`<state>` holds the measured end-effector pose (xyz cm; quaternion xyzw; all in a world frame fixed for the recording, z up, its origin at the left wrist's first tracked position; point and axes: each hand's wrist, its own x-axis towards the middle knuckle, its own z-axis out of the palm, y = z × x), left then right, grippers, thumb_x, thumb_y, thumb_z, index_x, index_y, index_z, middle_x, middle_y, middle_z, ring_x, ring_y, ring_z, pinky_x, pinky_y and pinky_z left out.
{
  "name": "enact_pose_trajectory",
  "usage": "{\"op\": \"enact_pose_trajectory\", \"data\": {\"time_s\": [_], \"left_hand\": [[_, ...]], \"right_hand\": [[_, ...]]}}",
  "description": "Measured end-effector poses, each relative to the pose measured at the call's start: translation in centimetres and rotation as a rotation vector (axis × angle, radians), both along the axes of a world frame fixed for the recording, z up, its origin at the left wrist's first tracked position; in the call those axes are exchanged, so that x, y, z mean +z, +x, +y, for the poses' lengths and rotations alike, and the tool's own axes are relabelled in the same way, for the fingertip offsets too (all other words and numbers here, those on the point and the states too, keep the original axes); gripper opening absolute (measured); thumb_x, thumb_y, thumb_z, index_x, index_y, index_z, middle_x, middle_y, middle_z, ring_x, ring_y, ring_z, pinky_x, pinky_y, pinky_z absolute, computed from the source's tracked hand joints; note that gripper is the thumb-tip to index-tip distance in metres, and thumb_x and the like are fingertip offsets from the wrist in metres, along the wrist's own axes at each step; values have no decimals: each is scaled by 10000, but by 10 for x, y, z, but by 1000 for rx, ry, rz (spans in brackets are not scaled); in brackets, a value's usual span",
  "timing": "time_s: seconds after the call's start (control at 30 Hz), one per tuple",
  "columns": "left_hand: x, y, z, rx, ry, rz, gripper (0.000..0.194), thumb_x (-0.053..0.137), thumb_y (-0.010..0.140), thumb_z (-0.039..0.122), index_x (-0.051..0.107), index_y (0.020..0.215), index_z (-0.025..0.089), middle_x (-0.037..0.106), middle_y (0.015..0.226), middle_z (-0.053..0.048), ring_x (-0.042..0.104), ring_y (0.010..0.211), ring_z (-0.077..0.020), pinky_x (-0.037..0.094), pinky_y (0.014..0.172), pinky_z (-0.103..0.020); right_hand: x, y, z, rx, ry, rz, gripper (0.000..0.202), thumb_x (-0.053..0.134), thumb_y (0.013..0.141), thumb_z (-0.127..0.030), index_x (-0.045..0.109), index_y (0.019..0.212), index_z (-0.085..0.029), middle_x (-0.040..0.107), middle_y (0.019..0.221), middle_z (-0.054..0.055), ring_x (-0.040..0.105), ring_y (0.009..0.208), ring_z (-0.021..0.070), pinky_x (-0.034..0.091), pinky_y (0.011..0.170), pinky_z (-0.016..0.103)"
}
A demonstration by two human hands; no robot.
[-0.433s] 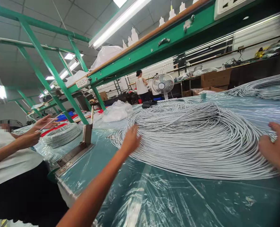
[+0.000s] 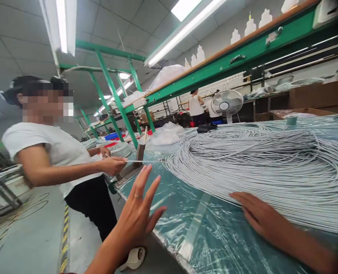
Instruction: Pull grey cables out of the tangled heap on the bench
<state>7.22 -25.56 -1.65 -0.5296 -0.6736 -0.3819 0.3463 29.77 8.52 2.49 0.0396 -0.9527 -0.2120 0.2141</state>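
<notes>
Grey cable, a big loose coil (image 2: pixel 260 167), is lying on the plastic-covered worktop (image 2: pixel 186 213), filling the view from 12 to 3 o'clock. Since a moment ago the left hand (image 2: pixel 137 217) has come off the coil and is hovering at 7 o'clock over the worktop's edge, fingers spread and holding nothing; the right hand (image 2: pixel 257 215) is now resting flat at 4 o'clock against the coil's near rim, fingers released. So the coil is being steadied by one hand only. At 9 o'clock a co-worker's hand (image 2: pixel 114 165) is pulling a single strand (image 2: pixel 146 161) taut. No readable writing is showing anywhere.
</notes>
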Motion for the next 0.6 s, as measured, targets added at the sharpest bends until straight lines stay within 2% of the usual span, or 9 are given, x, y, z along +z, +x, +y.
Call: {"op": "enact_pose_trajectory", "data": {"time_s": [0.07,0.13,0.2,0.27,0.33,0.4,0.43,0.5,0.6], "left_hand": [[13,-12,0,55,-156,88,718,629,954,340,191,1489,144,71,1470,-181,101,1373,-331,206,1133,-545],[17,-16,6,81,-324,188,873,787,837,364,228,1474,152,65,1479,-156,84,1382,-294,133,1164,-522],[13,-15,13,59,-420,259,875,830,800,384,282,1450,177,92,1483,-116,112,1379,-250,69,1179,-501],[5,-12,19,18,-435,275,790,833,809,337,347,1412,181,218,1444,-88,240,1321,-226,84,1174,-488],[-6,-8,21,-28,-433,277,537,776,855,208,474,1296,161,410,1271,-69,409,1132,-214,266,1077,-448],[-15,-3,22,-96,-403,273,131,572,956,105,567,1087,121,478,1035,-63,452,912,-200,356,848,-363],[-18,1,22,-142,-362,251,138,438,994,79,572,1003,111,473,954,-63,438,838,-194,329,760,-326],[-19,14,28,-269,-217,154,294,271,1026,85,557,966,120,466,902,-62,419,785,-182,277,701,-294],[-3,51,53,-499,-2,-62,230,316,1054,157,546,1053,172,480,914,-37,437,754,-138,296,687,-248]], "right_hand": [[-9,3,-1,16,15,-46,438,404,943,-250,392,1380,-272,535,1287,1,550,1138,139,527,899,297],[-10,10,6,2,1,1,412,401,946,-280,432,1357,-259,557,1255,21,580,1093,160,551,853,311],[-7,16,16,-29,-48,72,378,386,947,-311,500,1300,-235,579,1217,49,603,1051,184,566,801,321],[-3,19,21,-66,-125,109,353,377,944,-326,557,1227,-218,596,1177,67,612,1025,195,566,781,325],[1,18,19,-97,-200,98,339,368,943,-319,580,1184,-208,601,1153,77,609,1022,192,557,802,327],[3,15,11,-100,-239,73,332,361,938,-291,588,1163,-200,603,1132,83,603,1019,189,546,824,333],[5,13,7,-90,-258,63,329,359,932,-268,591,1152,-192,604,1118,90,600,1015,192,541,833,342],[6,9,-1,-66,-303,56,331,351,915,-210,594,1136,-171,600,1096,109,591,1014,205,525,857,372],[9,6,-12,-58,-352,44,341,361,881,-136,586,1137,-151,587,1095,121,573,1014,220,505,866,401]]}}
